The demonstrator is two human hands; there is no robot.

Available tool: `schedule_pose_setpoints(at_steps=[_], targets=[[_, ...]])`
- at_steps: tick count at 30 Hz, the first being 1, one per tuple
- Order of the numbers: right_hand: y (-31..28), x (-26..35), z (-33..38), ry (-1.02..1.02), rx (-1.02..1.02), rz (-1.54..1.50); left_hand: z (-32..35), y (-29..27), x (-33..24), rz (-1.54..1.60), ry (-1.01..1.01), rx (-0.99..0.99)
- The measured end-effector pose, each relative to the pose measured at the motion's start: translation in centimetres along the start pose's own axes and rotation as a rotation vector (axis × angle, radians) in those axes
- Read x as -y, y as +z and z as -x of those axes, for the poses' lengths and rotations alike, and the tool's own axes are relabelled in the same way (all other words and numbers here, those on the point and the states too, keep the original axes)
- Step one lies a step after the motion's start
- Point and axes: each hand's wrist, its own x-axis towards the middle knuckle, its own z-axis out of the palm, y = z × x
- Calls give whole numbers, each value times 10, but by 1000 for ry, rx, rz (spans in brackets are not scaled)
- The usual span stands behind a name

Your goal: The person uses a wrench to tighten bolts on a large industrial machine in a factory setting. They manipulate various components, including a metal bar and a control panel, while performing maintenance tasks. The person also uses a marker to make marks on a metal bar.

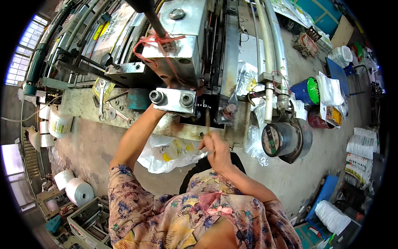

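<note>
My left hand [159,112] reaches in under a metal block [177,101] with two large hex socket bolts on the machine. Its fingers are hidden behind the block. In front of the machine's edge, my right hand [217,154] is closed around a thin brownish rod-like tool [208,119]. Upward from the fist, the rod points into the dark gap beside the block; its far end is blurred. A short pale, shiny end [202,156] shows at the left of the fist. Above the block stands a big steel housing [174,54] with red string tied around a rod.
Wrenches [101,98] and loose metal parts lie on the machine's ledge [83,108]. Below hangs a white plastic bag [159,159]. At right are a round roller end [273,140] and a blue bin [304,90]. White film rolls [79,191] stand on the left.
</note>
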Motion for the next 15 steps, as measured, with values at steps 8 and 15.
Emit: schedule_pose_setpoints(at_steps=[8, 15], targets=[[-19, -20, 16, 253, -59, -237, 23, -15, -7, 1779, -812, 139], [-65, 45, 27, 324, 389, -37, 54, -136, 95, 1740, -1476, -11]])
